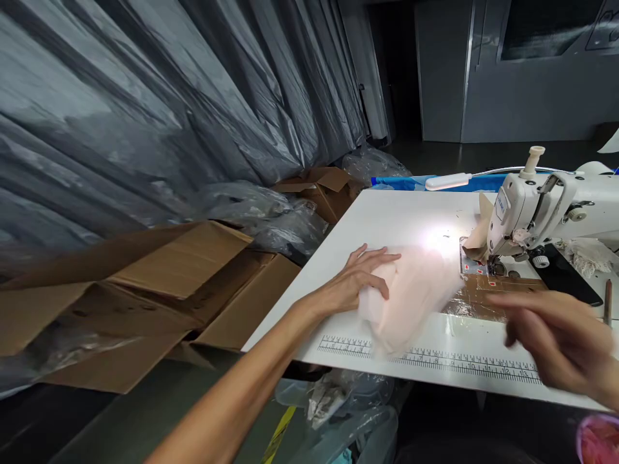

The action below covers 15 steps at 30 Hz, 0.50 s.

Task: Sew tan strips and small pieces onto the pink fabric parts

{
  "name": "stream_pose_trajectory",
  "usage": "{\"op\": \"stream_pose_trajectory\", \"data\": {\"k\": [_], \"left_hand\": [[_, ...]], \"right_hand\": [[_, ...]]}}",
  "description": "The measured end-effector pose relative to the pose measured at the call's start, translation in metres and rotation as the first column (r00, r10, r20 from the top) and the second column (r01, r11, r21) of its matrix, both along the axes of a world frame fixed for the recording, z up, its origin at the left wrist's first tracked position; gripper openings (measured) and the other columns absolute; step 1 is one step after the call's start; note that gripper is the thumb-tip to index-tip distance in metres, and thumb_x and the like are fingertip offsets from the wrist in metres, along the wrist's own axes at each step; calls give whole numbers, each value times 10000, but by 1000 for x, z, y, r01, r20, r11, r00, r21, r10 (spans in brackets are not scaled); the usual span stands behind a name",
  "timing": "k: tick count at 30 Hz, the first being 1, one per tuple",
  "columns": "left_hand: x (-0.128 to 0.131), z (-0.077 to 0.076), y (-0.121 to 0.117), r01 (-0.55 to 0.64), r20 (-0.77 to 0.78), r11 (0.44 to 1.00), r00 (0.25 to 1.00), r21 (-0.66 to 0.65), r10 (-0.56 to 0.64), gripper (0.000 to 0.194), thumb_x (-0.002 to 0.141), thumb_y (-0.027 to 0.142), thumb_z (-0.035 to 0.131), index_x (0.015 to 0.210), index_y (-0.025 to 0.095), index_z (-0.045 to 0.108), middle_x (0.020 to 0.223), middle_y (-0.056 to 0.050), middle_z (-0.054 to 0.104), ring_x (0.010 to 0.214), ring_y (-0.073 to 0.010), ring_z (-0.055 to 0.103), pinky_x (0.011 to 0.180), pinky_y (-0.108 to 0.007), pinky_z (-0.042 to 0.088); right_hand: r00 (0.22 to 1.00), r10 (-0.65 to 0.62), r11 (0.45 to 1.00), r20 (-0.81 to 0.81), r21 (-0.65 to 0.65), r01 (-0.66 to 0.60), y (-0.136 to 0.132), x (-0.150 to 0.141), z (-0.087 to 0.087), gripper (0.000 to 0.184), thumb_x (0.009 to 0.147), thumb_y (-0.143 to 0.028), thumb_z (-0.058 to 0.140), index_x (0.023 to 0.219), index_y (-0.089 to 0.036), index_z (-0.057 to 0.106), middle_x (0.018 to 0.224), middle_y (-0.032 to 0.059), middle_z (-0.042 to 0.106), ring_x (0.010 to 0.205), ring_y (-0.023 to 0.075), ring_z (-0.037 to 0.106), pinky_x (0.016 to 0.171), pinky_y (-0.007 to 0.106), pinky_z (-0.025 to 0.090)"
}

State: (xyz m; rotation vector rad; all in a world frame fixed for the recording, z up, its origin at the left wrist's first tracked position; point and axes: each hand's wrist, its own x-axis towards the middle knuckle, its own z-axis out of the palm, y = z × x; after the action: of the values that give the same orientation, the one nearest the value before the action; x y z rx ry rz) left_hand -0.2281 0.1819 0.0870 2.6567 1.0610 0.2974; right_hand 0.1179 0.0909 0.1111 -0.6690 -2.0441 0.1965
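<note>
Head view: left hand (pixel 355 281) spreads its fingers wide over the left part of a pale pink, thin-looking fabric piece (pixel 418 296), while the right hand (pixel 556 328) is blurred, index finger extended, any grip impossible to tell. Fabric, judged light, soft and easily creased, likely suits flat fingertips near its edges; it lies on a white, ruler-marked sewing table (pixel 367 219), left of a white metal sewing machine (pixel 520 206).

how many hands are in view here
2. The left hand is on the pale cloth; the right hand, blurred, is over the near right part of the table. No other hand shows.
</note>
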Motion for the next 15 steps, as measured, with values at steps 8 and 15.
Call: {"op": "stream_pose_trajectory", "data": {"k": [8,15], "left_hand": [[-4,-3,14,2,-38,1000,999,13,-1,163,846,284,694,978,350,763,1610,17,218,1472,-330,189,1164,-589,161],[-23,11,-1,-154,-106,919,973,363,205,510,846,31,486,1233,331,627,1590,-4,277,1454,-293,256,1130,-592,280]], "right_hand": [[904,154,986,398,-118,-116,124,-51,-45,290,909,-137,452,1107,-154,663,1183,149,637,1092,263,588,869,445,501],[731,124,976,671,-216,33,128,-74,-38,191,863,-117,445,883,-143,633,918,114,657,846,225,535,656,330,345]]}}
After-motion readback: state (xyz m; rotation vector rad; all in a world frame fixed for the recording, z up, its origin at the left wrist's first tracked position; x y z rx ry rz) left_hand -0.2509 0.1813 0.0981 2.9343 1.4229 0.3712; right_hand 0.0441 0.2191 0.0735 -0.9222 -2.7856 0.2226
